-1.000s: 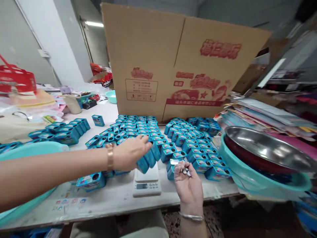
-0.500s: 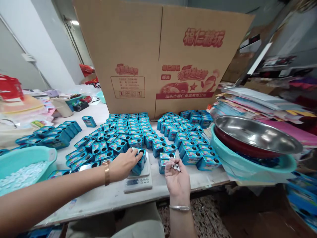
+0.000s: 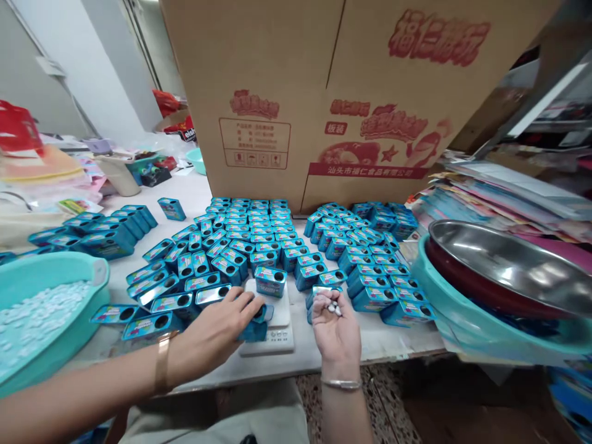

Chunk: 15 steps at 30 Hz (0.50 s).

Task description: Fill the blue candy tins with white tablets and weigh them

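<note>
My left hand (image 3: pixel 226 320) is closed on a small blue tin (image 3: pixel 255 332), held over the front of a white digital scale (image 3: pixel 280 317) and covering its display. Another blue tin (image 3: pixel 271 282) with a round dark hole in its top stands on the back of the scale's plate. To the right of the scale my right hand (image 3: pixel 337 333) is turned palm up, its fingers curled around several small white candies (image 3: pixel 333 307). Just behind its fingertips stands a blue tin (image 3: pixel 326 287), partly hidden. Left of my left hand, more blue tins (image 3: pixel 171 302) lie tilted in loose rows.
A turquoise basin (image 3: pixel 99 280) of white candies (image 3: pixel 44 317) sits at the left. Rows of blue tins (image 3: pixel 370 280) fill the table's middle and right. Behind them stands a large cardboard box (image 3: pixel 259 55). Right are a steel bowl (image 3: pixel 504 253) in a turquoise basin (image 3: pixel 428 290) and stacked sheets (image 3: pixel 518 197).
My left hand has moved left and toward me with one tin, while another tin now stands alone on the scale. My right hand still cups the candies. The view has shifted slightly.
</note>
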Each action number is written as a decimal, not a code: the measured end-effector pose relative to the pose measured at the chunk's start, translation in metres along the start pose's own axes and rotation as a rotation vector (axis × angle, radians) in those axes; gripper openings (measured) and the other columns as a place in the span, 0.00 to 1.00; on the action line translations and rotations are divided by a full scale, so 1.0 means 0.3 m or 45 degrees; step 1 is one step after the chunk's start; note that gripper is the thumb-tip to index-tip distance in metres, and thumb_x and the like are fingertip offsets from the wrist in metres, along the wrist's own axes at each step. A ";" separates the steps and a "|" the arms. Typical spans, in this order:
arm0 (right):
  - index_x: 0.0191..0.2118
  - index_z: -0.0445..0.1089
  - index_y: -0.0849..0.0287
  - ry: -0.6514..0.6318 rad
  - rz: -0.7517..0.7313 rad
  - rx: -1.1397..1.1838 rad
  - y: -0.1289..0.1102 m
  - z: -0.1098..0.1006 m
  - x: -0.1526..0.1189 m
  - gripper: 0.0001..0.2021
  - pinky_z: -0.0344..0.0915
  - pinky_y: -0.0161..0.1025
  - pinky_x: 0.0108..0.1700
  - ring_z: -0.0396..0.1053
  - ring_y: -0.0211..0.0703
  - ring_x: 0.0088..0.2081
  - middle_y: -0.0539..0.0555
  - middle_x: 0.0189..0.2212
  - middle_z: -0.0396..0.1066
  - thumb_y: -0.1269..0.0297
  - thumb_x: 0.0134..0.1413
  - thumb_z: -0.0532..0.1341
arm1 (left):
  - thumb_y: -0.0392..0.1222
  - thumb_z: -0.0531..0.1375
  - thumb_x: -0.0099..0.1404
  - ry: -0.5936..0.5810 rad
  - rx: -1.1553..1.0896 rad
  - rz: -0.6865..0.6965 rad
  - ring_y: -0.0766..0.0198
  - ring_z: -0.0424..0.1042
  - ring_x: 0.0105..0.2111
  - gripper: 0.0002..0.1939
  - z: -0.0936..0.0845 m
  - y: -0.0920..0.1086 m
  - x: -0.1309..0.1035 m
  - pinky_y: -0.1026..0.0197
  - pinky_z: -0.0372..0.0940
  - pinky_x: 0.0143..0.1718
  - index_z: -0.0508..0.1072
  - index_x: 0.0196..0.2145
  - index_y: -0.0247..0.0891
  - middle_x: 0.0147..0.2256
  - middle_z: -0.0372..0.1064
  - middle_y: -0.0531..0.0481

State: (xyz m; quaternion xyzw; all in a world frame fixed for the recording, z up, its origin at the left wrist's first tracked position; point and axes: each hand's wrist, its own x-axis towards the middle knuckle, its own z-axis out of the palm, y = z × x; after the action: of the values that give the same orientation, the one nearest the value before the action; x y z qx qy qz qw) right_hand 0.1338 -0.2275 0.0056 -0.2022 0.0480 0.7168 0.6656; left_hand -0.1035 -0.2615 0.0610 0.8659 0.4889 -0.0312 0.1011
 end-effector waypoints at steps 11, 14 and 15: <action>0.32 0.61 0.58 -0.228 0.184 -0.229 0.232 0.205 -0.046 0.08 0.50 0.26 0.19 0.48 0.28 0.18 0.42 0.21 0.49 0.62 0.62 0.54 | 0.28 0.53 0.53 -0.056 -0.003 -0.255 0.49 0.57 0.57 0.36 0.148 -0.166 -0.318 0.49 0.63 0.54 0.58 0.60 0.43 0.57 0.60 0.43; 0.31 0.61 0.58 -0.273 0.541 -0.343 0.448 0.243 -0.081 0.10 0.44 0.25 0.16 0.41 0.28 0.16 0.40 0.19 0.46 0.57 0.58 0.58 | 0.28 0.53 0.54 -0.009 -0.045 -0.308 0.48 0.56 0.58 0.37 0.213 -0.204 -0.316 0.46 0.61 0.56 0.57 0.62 0.44 0.56 0.61 0.41; 0.30 0.61 0.57 -0.315 0.657 -0.418 0.528 0.249 -0.098 0.11 0.43 0.25 0.15 0.40 0.28 0.16 0.40 0.19 0.46 0.56 0.58 0.58 | 0.29 0.53 0.55 -0.004 -0.095 -0.306 0.47 0.57 0.57 0.36 0.230 -0.216 -0.308 0.45 0.61 0.55 0.58 0.62 0.44 0.56 0.62 0.41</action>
State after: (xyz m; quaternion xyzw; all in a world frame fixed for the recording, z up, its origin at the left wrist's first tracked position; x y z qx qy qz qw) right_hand -0.0363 -0.2472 0.0525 -0.1995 -0.0999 0.8790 0.4214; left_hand -0.2036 -0.3208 -0.0018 0.7967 0.5898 -0.0264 0.1296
